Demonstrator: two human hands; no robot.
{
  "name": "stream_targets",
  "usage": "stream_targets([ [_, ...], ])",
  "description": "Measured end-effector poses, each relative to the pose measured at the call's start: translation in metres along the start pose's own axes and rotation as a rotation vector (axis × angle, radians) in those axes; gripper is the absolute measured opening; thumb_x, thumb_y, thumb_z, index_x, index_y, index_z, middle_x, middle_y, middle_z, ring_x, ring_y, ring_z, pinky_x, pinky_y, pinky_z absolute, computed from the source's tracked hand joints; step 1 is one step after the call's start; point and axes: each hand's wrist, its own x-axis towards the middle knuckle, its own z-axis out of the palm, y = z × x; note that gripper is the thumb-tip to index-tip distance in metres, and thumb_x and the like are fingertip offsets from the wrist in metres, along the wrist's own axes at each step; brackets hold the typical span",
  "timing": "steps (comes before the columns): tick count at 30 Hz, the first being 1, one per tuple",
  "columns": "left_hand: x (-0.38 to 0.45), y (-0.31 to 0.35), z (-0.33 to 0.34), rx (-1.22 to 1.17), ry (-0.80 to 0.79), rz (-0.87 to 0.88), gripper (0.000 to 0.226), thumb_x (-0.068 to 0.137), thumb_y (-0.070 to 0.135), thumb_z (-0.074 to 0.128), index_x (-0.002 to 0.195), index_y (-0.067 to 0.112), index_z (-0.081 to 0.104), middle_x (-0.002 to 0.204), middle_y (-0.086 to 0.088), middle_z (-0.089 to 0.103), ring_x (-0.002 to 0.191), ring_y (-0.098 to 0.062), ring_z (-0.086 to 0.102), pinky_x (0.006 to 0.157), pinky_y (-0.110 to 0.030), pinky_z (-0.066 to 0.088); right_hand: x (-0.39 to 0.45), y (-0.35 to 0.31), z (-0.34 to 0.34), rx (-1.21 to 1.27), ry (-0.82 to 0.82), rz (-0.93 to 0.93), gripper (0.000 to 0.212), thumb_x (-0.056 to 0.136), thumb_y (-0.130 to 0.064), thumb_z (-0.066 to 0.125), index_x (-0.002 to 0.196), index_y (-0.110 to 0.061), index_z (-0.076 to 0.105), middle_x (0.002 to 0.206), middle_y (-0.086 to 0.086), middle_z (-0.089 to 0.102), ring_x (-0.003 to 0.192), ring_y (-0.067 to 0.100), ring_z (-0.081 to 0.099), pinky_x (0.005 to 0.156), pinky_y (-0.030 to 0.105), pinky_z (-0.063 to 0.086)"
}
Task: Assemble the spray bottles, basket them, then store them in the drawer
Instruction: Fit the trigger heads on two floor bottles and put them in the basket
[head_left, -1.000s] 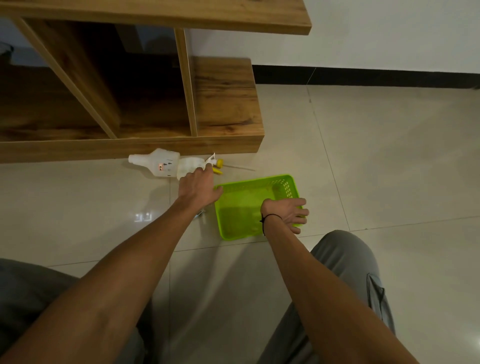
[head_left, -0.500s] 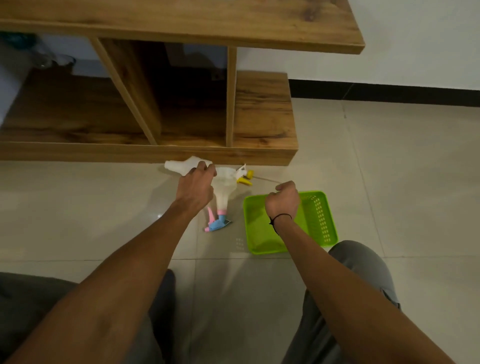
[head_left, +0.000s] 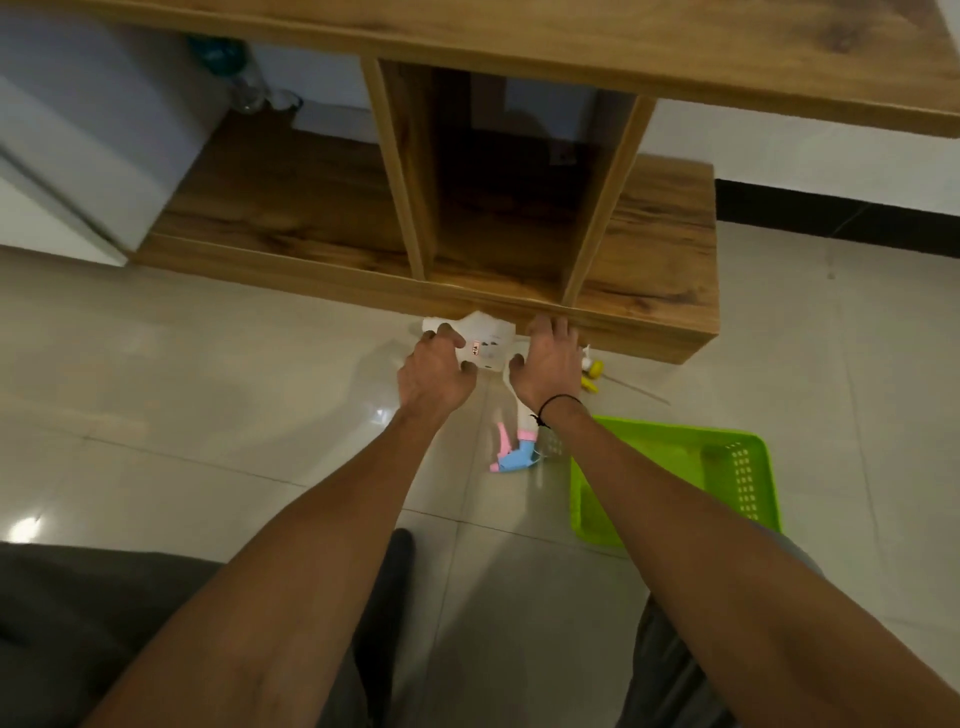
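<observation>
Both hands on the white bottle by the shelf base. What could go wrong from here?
1. The pink-and-blue spray head lies on the floor under the right forearm; lowering the arm could knock it away.
2. The yellow-tipped spray head and its thin tube sit just past the right hand, easy to bump.
3. The white bottle is near the wooden shelf; lifting with the left hand may strike it.

Glossy tiled floor (head_left: 208, 415), white spray bottle (head_left: 485, 343) lying beside wooden shelf unit (head_left: 649, 291), pink-and-blue trigger head (head_left: 511, 454), yellow-tipped sprayer (head_left: 592, 371), green basket (head_left: 737, 467) near them.
</observation>
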Motion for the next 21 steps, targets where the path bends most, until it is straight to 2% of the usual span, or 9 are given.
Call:
stream_targets([
  [3, 0.003, -0.008, -0.004, -0.064, 0.012, -0.062, 0.034, 0.094, 0.031, 0.072, 0.125, 0.021, 0.062, 0.127, -0.006, 0.068, 0.112, -0.029, 0.070, 0.093, -0.042, 0.059, 0.013, -0.014, 0.012, -0.191, -0.058, -0.150, 0.055, 0.082, -0.024, 0.074, 0.131, -0.010, 0.053, 0.130, 0.015, 0.055, 0.121, 0.037, 0.050, 0.098, 0.045, 0.042],
  [6, 0.007, -0.017, -0.005, -0.134, 0.019, -0.140, 0.035, 0.094, 0.031, 0.072, 0.125, 0.018, 0.062, 0.126, -0.008, 0.068, 0.113, -0.028, 0.070, 0.089, -0.037, 0.057, 0.022, -0.026, 0.025, -0.321, -0.133, -0.236, 0.073, 0.079, -0.030, 0.077, 0.141, -0.011, 0.044, 0.137, 0.015, 0.051, 0.124, 0.037, 0.048, 0.102, 0.046, 0.042],
  [10, 0.010, -0.031, -0.002, -0.243, 0.021, -0.266, 0.036, 0.099, 0.033, 0.065, 0.129, 0.013, 0.063, 0.130, -0.011, 0.069, 0.120, -0.032, 0.066, 0.091, -0.034, 0.050, 0.029, -0.043, 0.037, -0.424, -0.119, -0.305, 0.092, 0.076, -0.041, 0.083, 0.148, -0.013, 0.034, 0.141, 0.017, 0.048, 0.128, 0.037, 0.047, 0.104, 0.048, 0.044],
  [13, 0.016, -0.041, 0.005, -0.381, 0.001, -0.390, 0.044, 0.103, 0.036, 0.059, 0.137, 0.008, 0.059, 0.137, -0.014, 0.065, 0.125, -0.035, 0.063, 0.102, -0.038, 0.049, 0.032, -0.056, 0.046, -0.552, -0.107, -0.477, 0.107, 0.073, -0.028, 0.088, 0.158, -0.022, 0.022, 0.148, 0.019, 0.041, 0.133, 0.038, 0.044, 0.105, 0.053, 0.044],
  [16, 0.022, -0.055, 0.015, -0.506, -0.043, -0.505, 0.050, 0.103, 0.042, 0.054, 0.139, 0.008, 0.055, 0.137, -0.015, 0.063, 0.118, -0.036, 0.067, 0.105, -0.046, 0.055, 0.035, -0.070, 0.055, -0.668, -0.118, -0.632, 0.101, 0.070, -0.013, 0.086, 0.155, -0.018, 0.031, 0.149, 0.017, 0.041, 0.134, 0.038, 0.044, 0.105, 0.054, 0.046],
  [18, 0.023, -0.060, 0.019, -0.542, -0.076, -0.552, 0.055, 0.103, 0.047, 0.050, 0.140, 0.006, 0.056, 0.136, -0.017, 0.063, 0.118, -0.038, 0.067, 0.105, -0.049, 0.055, 0.036, -0.077, 0.060, -0.673, -0.144, -0.590, 0.090, 0.074, -0.012, 0.083, 0.151, -0.016, 0.037, 0.143, 0.016, 0.046, 0.130, 0.037, 0.046, 0.101, 0.054, 0.049],
  [21, 0.021, -0.061, 0.019, -0.602, -0.117, -0.586, 0.073, 0.100, 0.062, 0.042, 0.143, 0.004, 0.055, 0.138, -0.020, 0.062, 0.122, -0.040, 0.064, 0.104, -0.053, 0.055, 0.034, -0.078, 0.068, -0.530, -0.208, -0.461, 0.087, 0.077, -0.013, 0.083, 0.150, -0.019, 0.036, 0.142, 0.017, 0.044, 0.128, 0.038, 0.044, 0.092, 0.052, 0.057],
])
